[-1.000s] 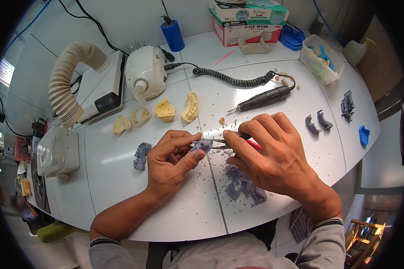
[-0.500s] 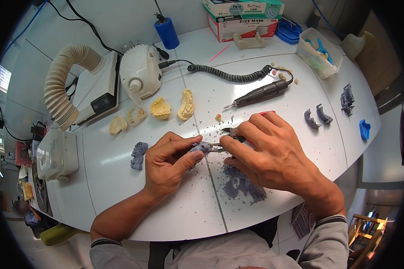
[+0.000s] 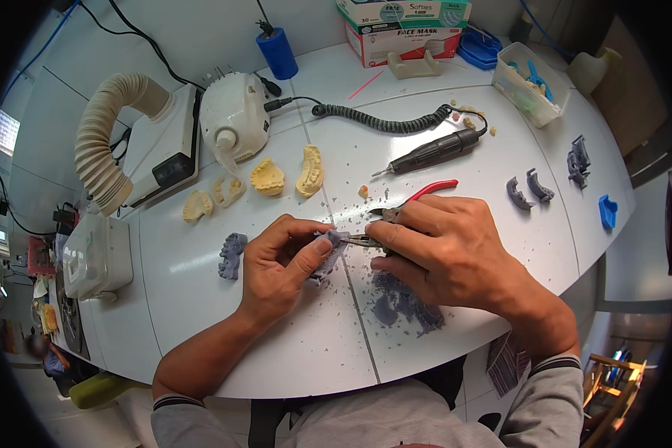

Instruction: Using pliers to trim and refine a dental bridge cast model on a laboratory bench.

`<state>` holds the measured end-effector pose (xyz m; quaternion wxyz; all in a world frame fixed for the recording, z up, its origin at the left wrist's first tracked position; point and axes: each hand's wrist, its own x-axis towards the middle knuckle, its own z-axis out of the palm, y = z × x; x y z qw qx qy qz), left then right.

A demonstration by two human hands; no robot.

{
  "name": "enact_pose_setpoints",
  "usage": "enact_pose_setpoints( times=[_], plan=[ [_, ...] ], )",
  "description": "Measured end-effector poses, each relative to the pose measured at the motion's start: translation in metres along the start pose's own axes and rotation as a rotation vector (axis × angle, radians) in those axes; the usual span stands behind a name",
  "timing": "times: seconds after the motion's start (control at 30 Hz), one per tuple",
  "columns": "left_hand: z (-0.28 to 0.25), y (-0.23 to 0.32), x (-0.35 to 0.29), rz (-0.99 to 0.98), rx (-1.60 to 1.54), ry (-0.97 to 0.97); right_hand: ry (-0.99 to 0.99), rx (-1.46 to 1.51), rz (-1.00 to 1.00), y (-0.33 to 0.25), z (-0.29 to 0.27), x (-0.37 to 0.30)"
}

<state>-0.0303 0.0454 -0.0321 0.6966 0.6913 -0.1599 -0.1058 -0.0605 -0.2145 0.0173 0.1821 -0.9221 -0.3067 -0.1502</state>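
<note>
Between the thumb and fingers of my left hand (image 3: 281,257) is a small grey dental model (image 3: 334,245), tilted, its lower part partly hidden by the thumb. My right hand (image 3: 448,250) is closed round long-nose pliers (image 3: 361,240), whose jaw tips reach the model's right edge; whether they pinch it I cannot tell. Red-handled cutting pliers (image 3: 429,188) lie just beyond the right hand, which partly covers them. Below that hand a pile of grey cut-off pieces (image 3: 407,306) sits on the white table (image 3: 276,358), with grey crumbs scattered around.
A grey model (image 3: 232,256) lies at left, several yellow dental casts (image 3: 267,178) behind. A black rotary handpiece (image 3: 434,153) runs by coiled cord to a white control unit (image 3: 235,116). Grey arch pieces (image 3: 540,185) and a blue piece (image 3: 608,213) are at right.
My left hand has turned the model to a more upright angle. My right hand has shifted slightly right with the long-nose pliers, uncovering more of the red handle.
</note>
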Motion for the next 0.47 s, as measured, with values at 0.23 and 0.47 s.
enact_pose_setpoints(
  times=[0.23,0.47],
  plan=[
    [-0.003,-0.003,0.001,-0.107,-0.135,-0.001,0.051,0.036,0.043,-0.002,-0.006,0.004],
    [-0.003,-0.010,0.001,-0.019,-0.033,-0.016,0.080,-0.019,0.042,-0.016,-0.001,0.002]
  ],
)
